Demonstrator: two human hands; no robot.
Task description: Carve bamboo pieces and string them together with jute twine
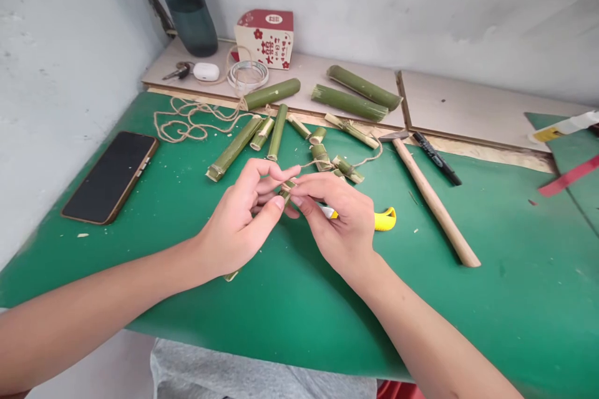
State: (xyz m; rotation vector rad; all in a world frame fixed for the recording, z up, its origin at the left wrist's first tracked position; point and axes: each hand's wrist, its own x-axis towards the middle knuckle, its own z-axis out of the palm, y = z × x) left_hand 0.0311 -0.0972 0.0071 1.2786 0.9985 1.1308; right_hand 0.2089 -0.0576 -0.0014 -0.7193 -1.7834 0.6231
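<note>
Over the green mat (pixel 468 324), my left hand (pixel 243 218) is closed around a thin green bamboo stick (pixel 286 187); its lower end pokes out under my wrist. My right hand (pixel 339 218) pinches the stick's upper end, where a tan twine (pixel 311 164) runs off toward short bamboo pieces (pixel 322 156). A yellow utility knife (pixel 384 219) lies on the mat just behind my right hand, partly hidden.
Several cut bamboo tubes (pixel 234 148) lie behind my hands, with larger ones (pixel 349 102) on the wooden board. A hammer (pixel 435 202) and black marker (pixel 437 159) lie to the right. A phone (pixel 110 176) lies left, beside loose twine (pixel 187 121). Bottle, box and tape roll stand at the back.
</note>
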